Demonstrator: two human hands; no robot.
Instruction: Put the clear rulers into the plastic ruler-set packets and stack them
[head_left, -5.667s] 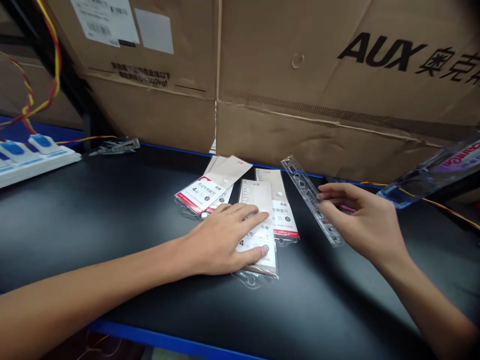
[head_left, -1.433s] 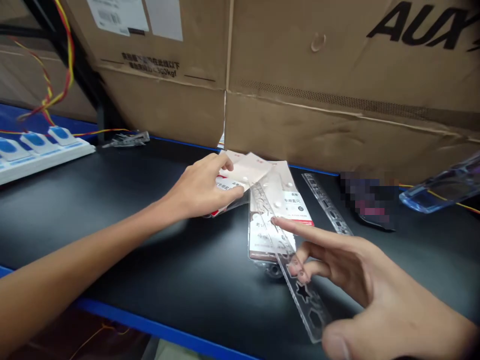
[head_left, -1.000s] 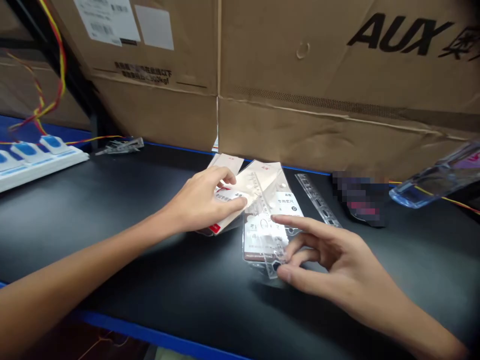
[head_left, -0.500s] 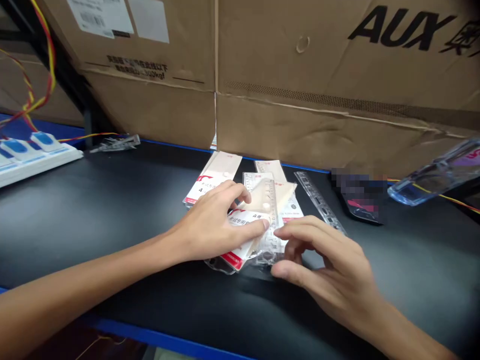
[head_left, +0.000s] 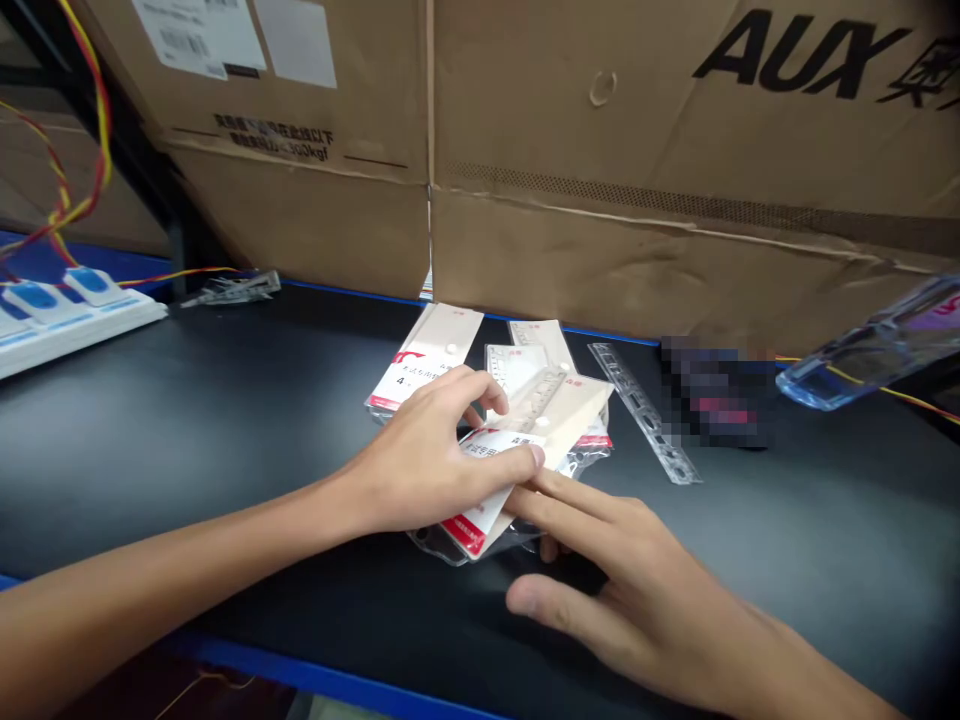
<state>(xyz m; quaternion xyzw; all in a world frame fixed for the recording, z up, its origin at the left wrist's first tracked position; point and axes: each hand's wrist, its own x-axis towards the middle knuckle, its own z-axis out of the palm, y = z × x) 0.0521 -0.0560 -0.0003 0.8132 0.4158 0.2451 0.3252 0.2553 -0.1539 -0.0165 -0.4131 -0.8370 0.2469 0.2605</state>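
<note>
**Left hand [head_left: 431, 455] and right hand [head_left: 637, 590] meet at the front packet [head_left: 559, 420]**

With the front packet as the hub of the clock, it lies slantwise on the pile, its top end toward 1 o'clock and its red-striped end toward 7; the left hand comes in from 9, half closed with the forefinger curled, and has hold of the packet, the thumb laid flat across its printed card; the right hand comes from 4, loosely open, the thumb well apart from the fingers, which reach to the packet's lower right edge, just beside the left thumb; whether those fingertips grip anything I cannot tell.

Beneath and toward 12 is a middle packet [head_left: 508, 362], with a back packet [head_left: 541, 338] beyond it; the left packets [head_left: 444, 335] lie overlapped between 10 and 11.

A loose clear ruler [head_left: 646, 415] lies on the black counter [head_left: 187, 430] between 2 and 3; past it are a dark object [head_left: 720, 400], partly pixelated, and a clear bluish plastic piece [head_left: 836, 370]; a white power strip [head_left: 82, 325] sits between 9 and 10, clear plastic scraps [head_left: 238, 289] near 10; a brown box [head_left: 585, 240] stands behind, at 12.
</note>
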